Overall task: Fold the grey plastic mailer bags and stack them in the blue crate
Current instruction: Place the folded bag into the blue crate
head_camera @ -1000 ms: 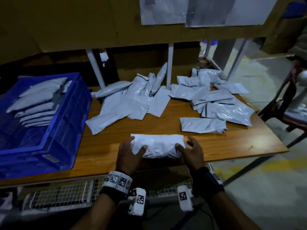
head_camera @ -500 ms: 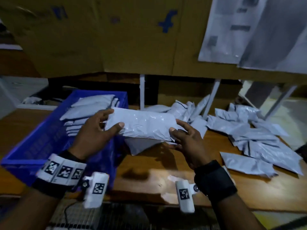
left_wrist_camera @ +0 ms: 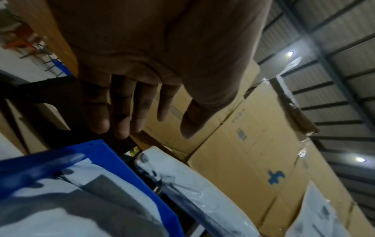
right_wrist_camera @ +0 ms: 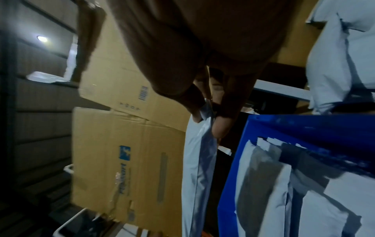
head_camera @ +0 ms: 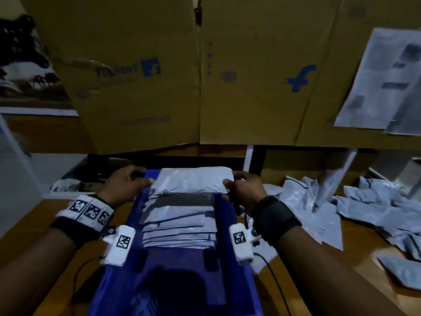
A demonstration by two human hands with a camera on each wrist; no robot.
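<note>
Above the blue crate [head_camera: 230, 224] and its stacked bags [head_camera: 180, 226], the right hand [head_camera: 247, 190] pinches a folded bag [head_camera: 193, 180]; the left hand [head_camera: 125, 184], fingers straight, sits at its other end.

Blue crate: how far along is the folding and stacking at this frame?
Done: a stack of folded mailers already lies in the blue crate. In hand: one folded mailer held over the stack, right hand pinching its end, left hand at the other end with fingers straight in the wrist view. Left: a heap of loose mailers on the table.
</note>
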